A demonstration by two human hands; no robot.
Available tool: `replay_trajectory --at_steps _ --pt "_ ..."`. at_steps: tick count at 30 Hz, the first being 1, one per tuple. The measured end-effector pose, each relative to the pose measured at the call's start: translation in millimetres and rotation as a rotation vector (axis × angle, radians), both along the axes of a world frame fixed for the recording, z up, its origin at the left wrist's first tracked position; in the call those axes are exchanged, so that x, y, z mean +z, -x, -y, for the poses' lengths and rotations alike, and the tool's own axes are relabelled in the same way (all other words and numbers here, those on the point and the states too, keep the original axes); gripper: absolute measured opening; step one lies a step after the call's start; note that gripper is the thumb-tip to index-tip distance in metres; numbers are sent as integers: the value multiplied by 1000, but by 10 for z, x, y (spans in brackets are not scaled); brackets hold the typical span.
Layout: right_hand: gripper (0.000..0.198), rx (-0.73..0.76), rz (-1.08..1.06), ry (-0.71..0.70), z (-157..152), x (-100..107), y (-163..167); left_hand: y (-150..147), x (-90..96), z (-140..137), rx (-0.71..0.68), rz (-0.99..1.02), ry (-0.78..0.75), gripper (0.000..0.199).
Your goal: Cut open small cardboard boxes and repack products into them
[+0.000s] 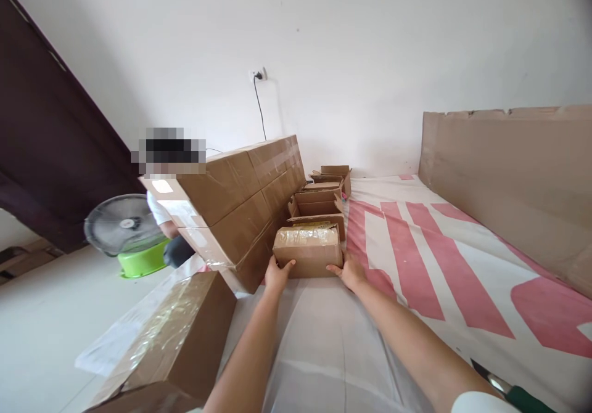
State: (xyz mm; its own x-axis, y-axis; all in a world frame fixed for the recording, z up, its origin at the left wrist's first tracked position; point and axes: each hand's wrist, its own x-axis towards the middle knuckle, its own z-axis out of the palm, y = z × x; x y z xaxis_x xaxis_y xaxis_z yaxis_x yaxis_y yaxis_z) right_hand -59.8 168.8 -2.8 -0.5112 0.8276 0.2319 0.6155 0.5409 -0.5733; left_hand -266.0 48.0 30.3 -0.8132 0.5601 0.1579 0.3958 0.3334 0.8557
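Note:
In the middle of the head view, a small taped cardboard box [309, 260] is gripped between my two hands. My left hand [277, 273] presses its left end, the thumb on the near face. My right hand [350, 271] holds the right end in the same way, thumb in front. The fingers behind the ends are partly hidden. Clear tape shines along the box's top. Directly behind it stands an open cardboard box [319, 206] with raised flaps, and another open box [336, 171] is farther back by the wall.
Stacked taped cartons [245, 197] form a block on the left, with a person [161, 212] behind it. A long taped box [171, 339] lies at lower left. A fan [124, 223] and green basin [142, 261] are beyond. A green-handled blade [522, 397] lies lower right, below a cardboard panel [504, 179].

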Motion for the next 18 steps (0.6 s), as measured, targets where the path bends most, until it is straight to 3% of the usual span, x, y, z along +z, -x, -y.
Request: replay_trajectory --at_steps 4,11,15,18 --pt "82 6 127 -9 124 -28 -32 -134 -154 -6 86 -52 52 46" --pt "79 168 389 8 460 -109 -472 -472 -243 370 64 -170 195 44" --pt "77 202 478 14 690 -88 -740 -768 -31 709 -74 -272 304 56" --pt "76 231 510 7 825 -52 -913 -878 352 1082 -152 -403 359 61"
